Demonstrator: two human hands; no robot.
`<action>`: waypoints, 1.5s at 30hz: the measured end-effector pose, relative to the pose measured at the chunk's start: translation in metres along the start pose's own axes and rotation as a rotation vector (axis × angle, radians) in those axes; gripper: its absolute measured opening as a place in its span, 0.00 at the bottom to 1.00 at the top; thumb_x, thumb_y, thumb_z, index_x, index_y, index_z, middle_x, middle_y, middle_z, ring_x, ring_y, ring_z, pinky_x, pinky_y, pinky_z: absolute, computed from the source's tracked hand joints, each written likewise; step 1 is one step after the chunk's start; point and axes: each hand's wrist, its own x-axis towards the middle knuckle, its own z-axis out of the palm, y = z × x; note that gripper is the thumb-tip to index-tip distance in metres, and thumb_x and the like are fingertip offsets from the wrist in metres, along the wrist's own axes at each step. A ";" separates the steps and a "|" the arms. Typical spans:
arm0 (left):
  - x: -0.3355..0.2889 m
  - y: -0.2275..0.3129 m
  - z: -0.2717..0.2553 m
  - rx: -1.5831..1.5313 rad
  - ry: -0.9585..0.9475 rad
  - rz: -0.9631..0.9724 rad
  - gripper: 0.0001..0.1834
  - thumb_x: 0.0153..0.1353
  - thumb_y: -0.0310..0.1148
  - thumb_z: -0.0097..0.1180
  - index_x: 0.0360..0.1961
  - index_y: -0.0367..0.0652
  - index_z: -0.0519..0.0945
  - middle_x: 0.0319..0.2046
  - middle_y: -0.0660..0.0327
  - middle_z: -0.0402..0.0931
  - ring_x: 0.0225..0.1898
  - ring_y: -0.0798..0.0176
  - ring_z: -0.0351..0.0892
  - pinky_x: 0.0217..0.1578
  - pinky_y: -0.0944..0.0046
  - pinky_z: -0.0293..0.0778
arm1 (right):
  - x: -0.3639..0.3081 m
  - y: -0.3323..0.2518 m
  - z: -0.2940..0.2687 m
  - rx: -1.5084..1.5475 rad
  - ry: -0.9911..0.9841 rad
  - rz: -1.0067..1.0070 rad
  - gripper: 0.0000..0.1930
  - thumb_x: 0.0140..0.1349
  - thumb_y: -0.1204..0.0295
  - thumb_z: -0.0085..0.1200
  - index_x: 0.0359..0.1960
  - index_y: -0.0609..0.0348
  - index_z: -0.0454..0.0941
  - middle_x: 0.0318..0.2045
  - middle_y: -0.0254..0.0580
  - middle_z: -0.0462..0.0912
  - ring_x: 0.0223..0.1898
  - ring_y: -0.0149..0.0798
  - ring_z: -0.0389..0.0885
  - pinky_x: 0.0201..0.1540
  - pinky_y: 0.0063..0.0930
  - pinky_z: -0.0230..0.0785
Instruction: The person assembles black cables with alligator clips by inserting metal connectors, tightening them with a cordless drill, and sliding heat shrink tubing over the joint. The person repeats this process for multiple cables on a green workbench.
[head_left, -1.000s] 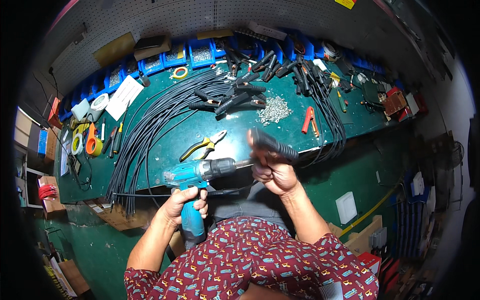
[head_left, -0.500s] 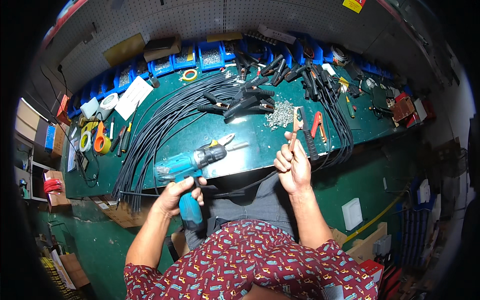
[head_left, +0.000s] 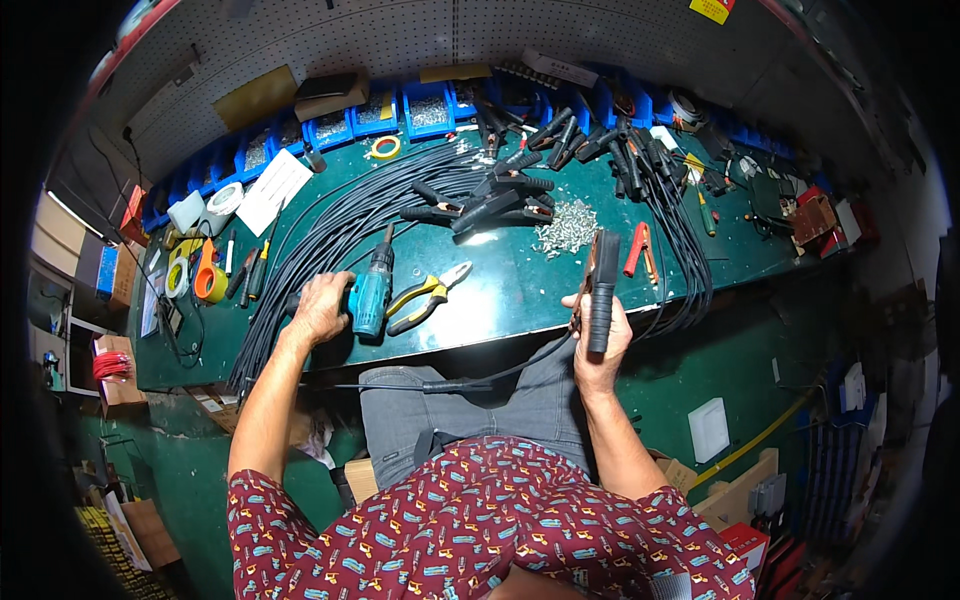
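1. Left hand (head_left: 322, 308): positioned over the worktop (head_left: 500, 305), near the front edge. The fingers are curled over the grip of the cordless drill; part of the grip is hidden beneath the hand.
2. Cordless drill (head_left: 371, 300): teal and black, located at the front of the worktop, directly right of the left hand. The chuck points toward the rear of the worktop.
3. Right hand (head_left: 605, 345): raised at the front edge of the worktop. The fingers are closed around a black cable clamp (head_left: 602, 290).
4. Black cable clamp: held with its ribbed handle toward the person. Copper-coloured metal shows along its left side.
5. Black cable (head_left: 530, 366): runs from the right hand leftward across the person's lap, below the worktop edge. A thicker dark section lies along its length.
6. Combination pliers (head_left: 437, 288): yellow and black handles, lying just right of the drill, jaws pointing away from the person.
7. Pile of black clamps (head_left: 490, 212): behind the pliers, at the right end of a curved bundle of black cables (head_left: 330, 225).
8. Heap of small metal parts (head_left: 567, 228): right of the pile.
9. Red clamp (head_left: 636, 250): right of the heap, near the right hand.
10. Blue bins (head_left: 427, 112): arranged in a row along the rear of the worktop.
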 end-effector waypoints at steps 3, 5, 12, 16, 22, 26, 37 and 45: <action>0.010 0.035 0.003 -0.024 0.403 0.197 0.30 0.49 0.28 0.66 0.56 0.41 0.76 0.53 0.50 0.76 0.60 0.46 0.72 0.63 0.46 0.65 | 0.003 0.010 0.001 0.181 -0.016 0.041 0.07 0.73 0.71 0.56 0.44 0.62 0.78 0.30 0.33 0.84 0.23 0.18 0.68 0.26 0.14 0.62; 0.015 0.063 0.015 -0.111 0.232 0.186 0.24 0.52 0.35 0.69 0.50 0.41 0.80 0.50 0.50 0.79 0.58 0.47 0.75 0.66 0.46 0.62 | 0.007 0.008 0.006 0.229 0.000 0.135 0.08 0.72 0.71 0.57 0.47 0.62 0.76 0.32 0.35 0.86 0.23 0.17 0.69 0.26 0.14 0.62; 0.025 0.101 0.051 0.120 0.060 0.181 0.21 0.58 0.45 0.69 0.46 0.42 0.83 0.46 0.53 0.81 0.54 0.49 0.79 0.71 0.32 0.49 | 0.020 -0.010 -0.001 0.218 -0.059 0.094 0.12 0.74 0.66 0.54 0.51 0.61 0.73 0.39 0.43 0.88 0.31 0.22 0.76 0.33 0.17 0.69; 0.029 0.108 0.045 -0.082 0.084 0.087 0.17 0.64 0.44 0.56 0.35 0.38 0.83 0.32 0.48 0.82 0.43 0.47 0.83 0.69 0.35 0.51 | 0.033 -0.016 -0.002 0.509 -0.091 0.186 0.24 0.72 0.73 0.54 0.66 0.58 0.60 0.52 0.55 0.83 0.45 0.35 0.85 0.45 0.25 0.78; 0.012 0.136 0.035 -1.100 0.084 -0.076 0.17 0.65 0.43 0.64 0.29 0.41 0.80 0.22 0.70 0.72 0.25 0.75 0.66 0.26 0.68 0.64 | 0.043 -0.019 -0.010 0.724 -0.157 0.233 0.34 0.74 0.78 0.48 0.78 0.44 0.49 0.60 0.52 0.77 0.52 0.39 0.83 0.49 0.36 0.84; -0.015 0.169 0.028 -1.631 -0.256 0.017 0.25 0.65 0.52 0.65 0.48 0.39 0.78 0.36 0.64 0.77 0.37 0.67 0.78 0.47 0.56 0.82 | 0.048 -0.019 -0.010 0.818 -0.184 0.293 0.31 0.76 0.78 0.43 0.78 0.43 0.53 0.63 0.54 0.75 0.54 0.39 0.83 0.52 0.36 0.82; -0.024 0.195 0.025 -1.215 -0.484 0.420 0.32 0.68 0.50 0.63 0.65 0.40 0.77 0.60 0.60 0.75 0.63 0.62 0.69 0.65 0.58 0.63 | 0.049 -0.023 -0.004 0.954 -0.307 0.312 0.33 0.71 0.75 0.55 0.76 0.47 0.59 0.63 0.49 0.76 0.52 0.35 0.83 0.52 0.31 0.80; -0.019 0.195 0.016 -1.152 -0.538 0.430 0.32 0.68 0.46 0.63 0.67 0.40 0.74 0.63 0.58 0.73 0.64 0.61 0.69 0.66 0.56 0.63 | 0.047 -0.026 -0.002 0.838 -0.295 0.282 0.40 0.66 0.76 0.61 0.77 0.52 0.54 0.62 0.49 0.76 0.54 0.40 0.83 0.55 0.35 0.79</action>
